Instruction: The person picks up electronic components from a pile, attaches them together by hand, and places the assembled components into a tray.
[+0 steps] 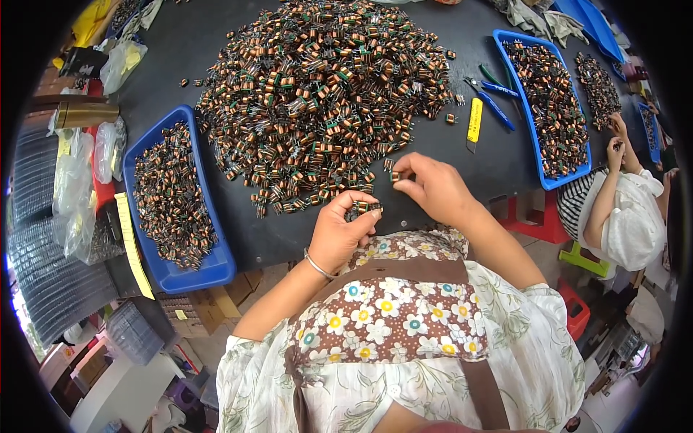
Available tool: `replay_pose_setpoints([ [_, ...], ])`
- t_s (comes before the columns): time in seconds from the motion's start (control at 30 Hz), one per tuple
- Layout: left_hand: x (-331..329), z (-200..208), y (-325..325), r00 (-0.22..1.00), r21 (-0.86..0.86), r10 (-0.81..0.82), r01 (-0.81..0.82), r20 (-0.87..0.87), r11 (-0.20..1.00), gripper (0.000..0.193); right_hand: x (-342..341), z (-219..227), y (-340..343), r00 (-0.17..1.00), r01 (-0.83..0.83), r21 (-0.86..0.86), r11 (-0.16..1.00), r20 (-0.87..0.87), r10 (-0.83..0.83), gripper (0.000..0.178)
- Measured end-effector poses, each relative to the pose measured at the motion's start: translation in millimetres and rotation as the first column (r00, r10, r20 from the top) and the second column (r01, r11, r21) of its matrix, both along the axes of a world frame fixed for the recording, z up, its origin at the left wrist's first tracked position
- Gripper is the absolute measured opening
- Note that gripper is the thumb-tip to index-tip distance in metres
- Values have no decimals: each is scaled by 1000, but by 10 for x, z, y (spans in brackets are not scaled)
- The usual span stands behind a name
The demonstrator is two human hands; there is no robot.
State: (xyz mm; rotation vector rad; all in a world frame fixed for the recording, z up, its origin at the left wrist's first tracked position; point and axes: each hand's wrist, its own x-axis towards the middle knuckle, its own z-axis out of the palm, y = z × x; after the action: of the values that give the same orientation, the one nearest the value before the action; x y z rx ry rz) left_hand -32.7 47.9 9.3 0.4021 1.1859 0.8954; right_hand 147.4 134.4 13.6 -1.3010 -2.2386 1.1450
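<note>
Several small copper-wound coils (362, 209) are gathered in my left hand (342, 229), whose fingers curl around them near the table's front edge. Just to its right, my right hand (435, 189) pinches a single coil (394, 175) between thumb and fingertips. Both hands are close to the front of a large heap of the same coils (325, 94), copper-coloured with black and green parts and thin metal legs. A few loose coils lie along the heap's lower edge. The two hands are apart from each other.
Blue trays full of coils stand at the left (225, 268) and right (552, 180). Blue-handled pliers (497, 108) and a yellow utility knife (474, 124) lie right of the heap. A yellow paper strip (133, 245) hangs by the left tray. Another person (626, 209) sits at the far right.
</note>
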Motion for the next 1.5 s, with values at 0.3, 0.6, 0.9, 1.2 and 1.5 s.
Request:
replay_pose_setpoints([
  [0.3, 117, -21, 48, 1000, -1, 4, -4, -27, 1000, 16, 56, 71, -139, 940, -187, -20, 982, -293, 173, 27],
  [0.6, 239, 9, 85, 1000, -24, -3, 4, 23, 1000, 15, 178, 113, -53, 924, -248, -117, 962, -328, 198, 34],
  [0.9, 634, 46, 234, 996, 3, -87, 87, 21, 996, 13, 651, 67, 89, 930, -180, -114, 977, -342, 131, 16],
  [1.2, 2706, 231, 702, 771, 149, -138, 56, 622, 987, 19, 2816, 118, 749, 999, 33, 338, 940, -7, -32, 15],
  [1.5, 1936, 209, 595, 804, 186, -170, 75, 570, 980, 17, 2163, 151, 619, 957, -91, -78, 993, -282, 66, 12],
])
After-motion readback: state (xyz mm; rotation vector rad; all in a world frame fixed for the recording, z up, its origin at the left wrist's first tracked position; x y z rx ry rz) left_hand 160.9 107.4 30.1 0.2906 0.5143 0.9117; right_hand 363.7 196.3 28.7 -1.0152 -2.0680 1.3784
